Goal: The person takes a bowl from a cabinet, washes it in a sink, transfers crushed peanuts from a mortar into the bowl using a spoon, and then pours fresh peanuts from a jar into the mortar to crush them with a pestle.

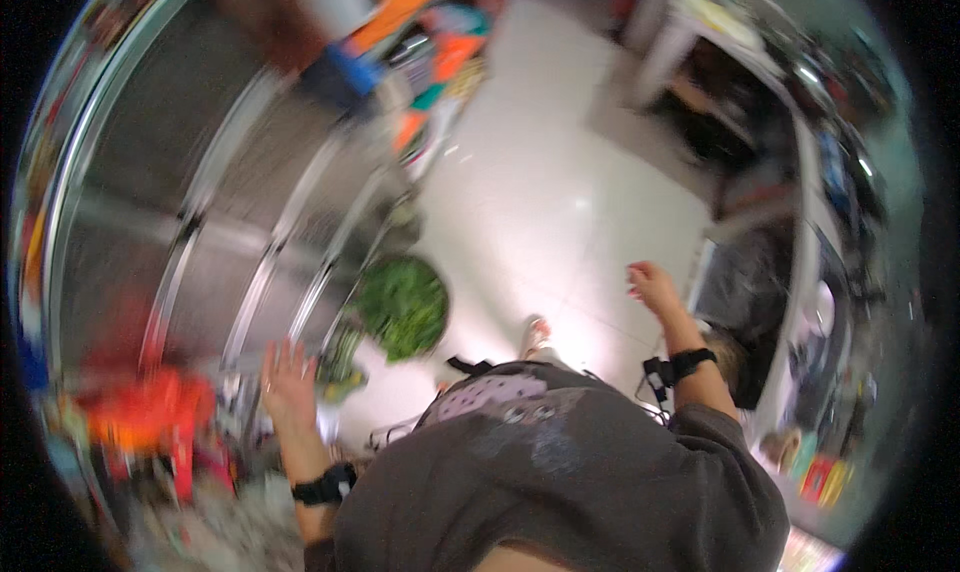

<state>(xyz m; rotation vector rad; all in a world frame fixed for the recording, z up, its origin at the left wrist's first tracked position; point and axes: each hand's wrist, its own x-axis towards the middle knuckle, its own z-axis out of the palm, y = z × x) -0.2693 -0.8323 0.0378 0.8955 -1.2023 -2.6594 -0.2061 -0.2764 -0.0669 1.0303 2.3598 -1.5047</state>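
Observation:
My left hand (289, 377) is at the lower left, its fingers spread and nothing in it, near the lower end of a dark cabinet or shelf with metal rails (255, 294). My right hand (651, 287) hangs over the pale floor at the right, its fingers curled; whether it holds anything small cannot be told. Both wrists wear black straps. A round container of green leafy vegetables (403, 305) stands on the floor between the hands, closer to my left. One of my feet (538, 333) shows below my dark shirt.
Glossy tiles (525, 159) cover the floor. Blurred bags and boxes in orange, green and blue (442, 54) line the upper left. A red-orange bag or cloth (150, 414) is at the lower left. Along the right runs a counter (806, 272) with a dark bin or box (742, 279) beneath it.

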